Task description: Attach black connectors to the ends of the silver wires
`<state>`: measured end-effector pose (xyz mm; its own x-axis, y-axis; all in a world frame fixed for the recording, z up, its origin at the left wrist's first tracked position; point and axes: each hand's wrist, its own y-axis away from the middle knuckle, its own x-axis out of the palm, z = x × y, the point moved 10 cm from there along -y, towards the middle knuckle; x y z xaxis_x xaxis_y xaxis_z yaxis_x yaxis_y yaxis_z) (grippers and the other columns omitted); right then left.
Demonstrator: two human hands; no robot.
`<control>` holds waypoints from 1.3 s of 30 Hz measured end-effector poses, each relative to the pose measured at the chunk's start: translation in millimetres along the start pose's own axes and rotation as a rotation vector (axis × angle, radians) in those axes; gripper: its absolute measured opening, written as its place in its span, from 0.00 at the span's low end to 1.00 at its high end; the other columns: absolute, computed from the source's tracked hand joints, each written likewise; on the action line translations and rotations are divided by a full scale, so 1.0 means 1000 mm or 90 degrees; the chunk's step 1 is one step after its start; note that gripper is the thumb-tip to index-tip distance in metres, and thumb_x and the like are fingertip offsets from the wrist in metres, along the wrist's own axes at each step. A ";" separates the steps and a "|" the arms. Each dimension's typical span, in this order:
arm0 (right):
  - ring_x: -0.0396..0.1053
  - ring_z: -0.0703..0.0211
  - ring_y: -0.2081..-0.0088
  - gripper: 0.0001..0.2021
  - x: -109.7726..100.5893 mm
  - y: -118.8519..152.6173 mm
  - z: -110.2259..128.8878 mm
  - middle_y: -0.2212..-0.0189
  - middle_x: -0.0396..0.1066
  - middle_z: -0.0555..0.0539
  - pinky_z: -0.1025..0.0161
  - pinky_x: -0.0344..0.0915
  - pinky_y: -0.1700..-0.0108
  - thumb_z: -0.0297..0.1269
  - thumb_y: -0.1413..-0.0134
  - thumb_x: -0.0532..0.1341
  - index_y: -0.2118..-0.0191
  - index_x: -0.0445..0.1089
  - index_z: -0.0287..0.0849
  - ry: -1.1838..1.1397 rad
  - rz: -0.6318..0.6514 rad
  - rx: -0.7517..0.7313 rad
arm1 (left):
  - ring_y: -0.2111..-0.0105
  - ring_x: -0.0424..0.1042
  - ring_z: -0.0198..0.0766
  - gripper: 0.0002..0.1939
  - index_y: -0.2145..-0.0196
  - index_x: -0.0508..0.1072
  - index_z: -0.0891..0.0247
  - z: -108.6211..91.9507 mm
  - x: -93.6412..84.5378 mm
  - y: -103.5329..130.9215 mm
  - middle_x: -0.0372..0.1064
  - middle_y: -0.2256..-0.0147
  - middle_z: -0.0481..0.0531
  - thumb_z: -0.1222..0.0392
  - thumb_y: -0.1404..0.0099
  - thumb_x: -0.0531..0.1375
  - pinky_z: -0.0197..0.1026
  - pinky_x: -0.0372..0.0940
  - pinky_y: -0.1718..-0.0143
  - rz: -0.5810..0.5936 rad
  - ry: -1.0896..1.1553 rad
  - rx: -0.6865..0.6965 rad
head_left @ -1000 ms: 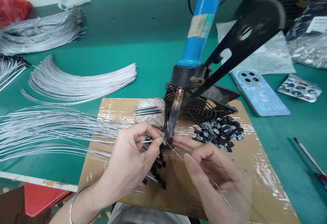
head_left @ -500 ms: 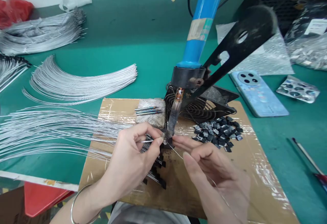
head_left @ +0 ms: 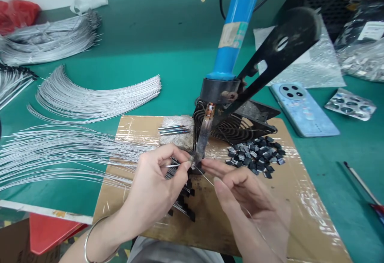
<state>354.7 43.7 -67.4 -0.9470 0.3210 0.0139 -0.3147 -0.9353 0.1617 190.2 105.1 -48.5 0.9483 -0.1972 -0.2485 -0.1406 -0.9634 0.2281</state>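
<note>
My left hand [head_left: 159,183] pinches a thin grey wire [head_left: 171,166] between thumb and fingertips, its end beside the soldering iron's tip. My right hand [head_left: 252,203] has solder wire [head_left: 207,177] running across the palm and out between thumb and fingers to the tip. The blue-handled soldering iron [head_left: 225,57] points downward in a black metal bracket [head_left: 279,51]. Fingertips and the iron partly hide the joint where wire and solder meet. Under my left hand lie wires with black connectors [head_left: 187,213] on their ends.
Small black connector pieces [head_left: 256,155] lie heaped on the cardboard [head_left: 300,211], right of a black fan [head_left: 240,123]. Several metal tips [head_left: 174,130] rest on a pale block. Bundles of grey wires [head_left: 99,95] spread leftward. A blue phone [head_left: 306,109] lies at right.
The soldering iron's handle and bracket have shifted very slightly left. My right hand has edged a little left with the solder wire. My left hand stays almost still.
</note>
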 end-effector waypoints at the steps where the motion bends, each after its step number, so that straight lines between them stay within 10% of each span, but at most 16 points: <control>1: 0.80 0.51 0.50 0.14 0.000 0.000 0.000 0.53 0.82 0.47 0.58 0.75 0.45 0.42 0.37 0.67 0.73 0.69 0.48 0.000 0.000 0.002 | 0.66 0.74 0.39 0.05 0.70 0.76 0.63 0.000 0.000 0.000 0.78 0.68 0.51 0.65 0.36 0.62 0.37 0.64 0.67 0.000 -0.003 0.001; 39: 0.79 0.65 0.51 0.12 0.000 0.002 0.003 0.56 0.83 0.54 0.75 0.71 0.47 0.40 0.40 0.69 0.73 0.70 0.48 -0.016 -0.039 -0.021 | 0.73 0.68 0.35 0.07 0.72 0.76 0.64 -0.003 0.000 0.002 0.77 0.69 0.53 0.63 0.37 0.62 0.36 0.58 0.74 -0.015 -0.030 0.001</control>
<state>354.2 42.0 -63.6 -0.9243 0.3806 0.0292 -0.3740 -0.9182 0.1306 190.5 103.3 -45.0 0.9370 -0.1825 -0.2979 -0.1187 -0.9683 0.2200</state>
